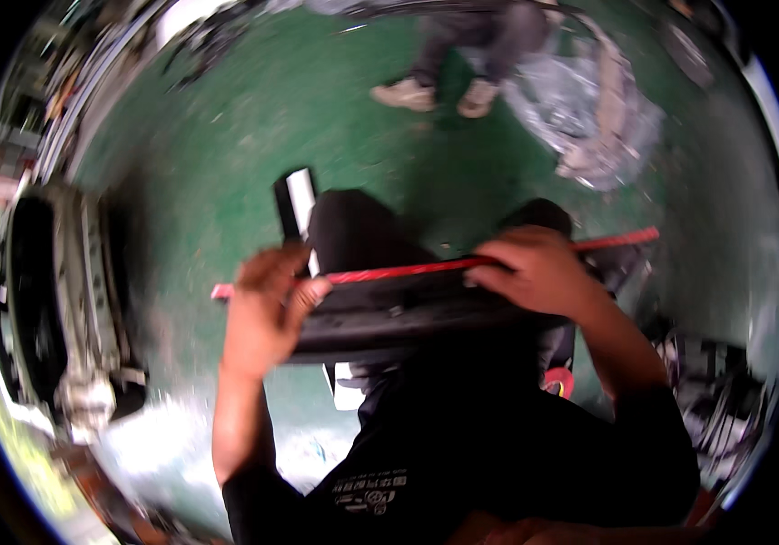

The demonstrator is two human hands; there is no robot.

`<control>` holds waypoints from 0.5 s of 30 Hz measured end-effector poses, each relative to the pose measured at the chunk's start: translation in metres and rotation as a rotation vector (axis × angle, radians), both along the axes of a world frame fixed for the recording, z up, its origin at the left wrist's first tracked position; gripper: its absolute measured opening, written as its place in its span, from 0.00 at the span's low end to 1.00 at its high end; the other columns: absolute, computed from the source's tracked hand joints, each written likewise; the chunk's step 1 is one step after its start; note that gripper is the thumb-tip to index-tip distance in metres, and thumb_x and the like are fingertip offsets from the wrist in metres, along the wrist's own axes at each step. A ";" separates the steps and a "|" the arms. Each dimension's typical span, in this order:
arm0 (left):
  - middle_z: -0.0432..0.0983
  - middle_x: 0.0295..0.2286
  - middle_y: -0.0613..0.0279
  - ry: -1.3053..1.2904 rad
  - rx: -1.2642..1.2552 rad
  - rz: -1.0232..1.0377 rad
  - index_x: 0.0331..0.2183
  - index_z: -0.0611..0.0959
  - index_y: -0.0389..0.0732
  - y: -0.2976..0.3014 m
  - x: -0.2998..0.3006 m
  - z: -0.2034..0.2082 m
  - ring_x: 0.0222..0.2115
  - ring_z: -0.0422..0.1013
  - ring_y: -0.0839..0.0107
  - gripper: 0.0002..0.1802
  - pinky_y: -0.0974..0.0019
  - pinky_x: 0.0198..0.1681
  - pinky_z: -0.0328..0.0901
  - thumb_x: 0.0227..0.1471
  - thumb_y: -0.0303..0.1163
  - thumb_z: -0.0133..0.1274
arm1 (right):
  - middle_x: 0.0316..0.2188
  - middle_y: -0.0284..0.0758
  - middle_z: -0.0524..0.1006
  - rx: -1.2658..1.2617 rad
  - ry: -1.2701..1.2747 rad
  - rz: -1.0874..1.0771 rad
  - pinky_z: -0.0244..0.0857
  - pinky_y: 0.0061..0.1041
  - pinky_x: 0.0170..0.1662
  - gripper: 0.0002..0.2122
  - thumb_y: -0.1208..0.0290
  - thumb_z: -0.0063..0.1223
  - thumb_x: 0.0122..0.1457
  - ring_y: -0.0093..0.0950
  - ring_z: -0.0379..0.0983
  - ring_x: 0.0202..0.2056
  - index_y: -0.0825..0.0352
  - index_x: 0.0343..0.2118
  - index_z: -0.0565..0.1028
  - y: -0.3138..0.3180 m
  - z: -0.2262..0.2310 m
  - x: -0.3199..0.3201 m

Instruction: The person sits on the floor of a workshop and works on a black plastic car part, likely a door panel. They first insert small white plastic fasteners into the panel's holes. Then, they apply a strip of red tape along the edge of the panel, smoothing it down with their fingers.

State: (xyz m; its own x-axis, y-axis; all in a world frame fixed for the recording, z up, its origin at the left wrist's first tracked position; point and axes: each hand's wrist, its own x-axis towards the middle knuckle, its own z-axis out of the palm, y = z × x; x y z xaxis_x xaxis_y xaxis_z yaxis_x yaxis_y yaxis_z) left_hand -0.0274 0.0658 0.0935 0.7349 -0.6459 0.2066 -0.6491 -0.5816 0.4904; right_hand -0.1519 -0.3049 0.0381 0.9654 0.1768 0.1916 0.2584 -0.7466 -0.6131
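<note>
Across my lap lies a long black plastic-looking part (408, 313), perhaps a vehicle trim piece. Along its far edge runs a narrow red tape-like strip (399, 272), whose ends reach out beyond both my hands. My left hand (261, 313) is closed over the edge near the left end, thumb against the strip; its fingers are partly blurred. Toward the right end, my right hand (539, 275) pinches the strip and edge between thumb and bent fingers. The undersides of the part and the fingertips behind it are hidden.
A black-and-white flat piece (300, 204) stands out beyond my left knee. Ahead, another person's shoes (408, 94) rest on the green floor (226, 136), beside crumpled clear plastic wrap (571, 118). Large bumper-like parts (85, 300) stand at left; a dark jumbled pile (716, 391) sits at right.
</note>
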 end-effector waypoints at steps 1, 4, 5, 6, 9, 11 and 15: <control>0.85 0.42 0.43 0.057 0.097 -0.062 0.49 0.88 0.36 -0.020 -0.008 -0.005 0.44 0.80 0.41 0.19 0.48 0.47 0.74 0.64 0.39 0.68 | 0.31 0.40 0.84 -0.033 0.006 0.023 0.76 0.46 0.39 0.15 0.54 0.69 0.65 0.45 0.84 0.36 0.62 0.38 0.85 0.012 0.001 0.004; 0.81 0.34 0.46 0.106 0.141 -0.215 0.40 0.85 0.38 -0.063 -0.014 -0.017 0.34 0.76 0.37 0.06 0.42 0.40 0.70 0.65 0.30 0.61 | 0.29 0.39 0.83 0.014 -0.062 0.108 0.76 0.47 0.40 0.16 0.54 0.68 0.63 0.45 0.83 0.35 0.62 0.30 0.80 0.058 -0.020 0.030; 0.81 0.34 0.45 0.118 0.107 -0.233 0.41 0.84 0.38 -0.064 -0.016 -0.020 0.35 0.76 0.37 0.04 0.42 0.41 0.69 0.66 0.28 0.59 | 0.28 0.39 0.83 0.043 -0.092 0.112 0.76 0.47 0.40 0.15 0.55 0.67 0.62 0.45 0.83 0.36 0.63 0.30 0.81 0.072 -0.021 0.034; 0.81 0.34 0.45 0.139 0.083 -0.233 0.41 0.84 0.38 -0.064 -0.018 -0.018 0.36 0.76 0.37 0.04 0.43 0.42 0.69 0.66 0.26 0.58 | 0.26 0.39 0.82 0.022 -0.064 0.115 0.75 0.47 0.39 0.15 0.56 0.66 0.63 0.45 0.84 0.36 0.63 0.29 0.81 0.085 -0.020 0.041; 0.80 0.31 0.46 0.088 0.084 -0.221 0.40 0.86 0.34 -0.053 -0.021 -0.027 0.32 0.75 0.44 0.04 0.49 0.38 0.69 0.67 0.24 0.58 | 0.26 0.33 0.84 0.021 -0.089 0.084 0.75 0.43 0.40 0.14 0.56 0.65 0.64 0.39 0.84 0.36 0.61 0.28 0.81 0.093 -0.033 0.042; 0.80 0.30 0.47 0.030 0.113 -0.205 0.40 0.86 0.35 -0.047 -0.026 -0.030 0.31 0.73 0.46 0.04 0.49 0.37 0.68 0.67 0.24 0.58 | 0.25 0.36 0.85 -0.018 -0.174 0.102 0.76 0.45 0.38 0.15 0.55 0.64 0.64 0.43 0.86 0.36 0.61 0.27 0.83 0.074 -0.030 0.036; 0.79 0.27 0.52 -0.051 0.093 -0.212 0.39 0.88 0.38 -0.039 -0.035 -0.037 0.28 0.73 0.47 0.06 0.48 0.34 0.65 0.67 0.29 0.59 | 0.29 0.32 0.86 -0.103 -0.085 0.088 0.78 0.46 0.40 0.14 0.51 0.62 0.67 0.42 0.86 0.41 0.55 0.32 0.85 -0.001 -0.025 0.003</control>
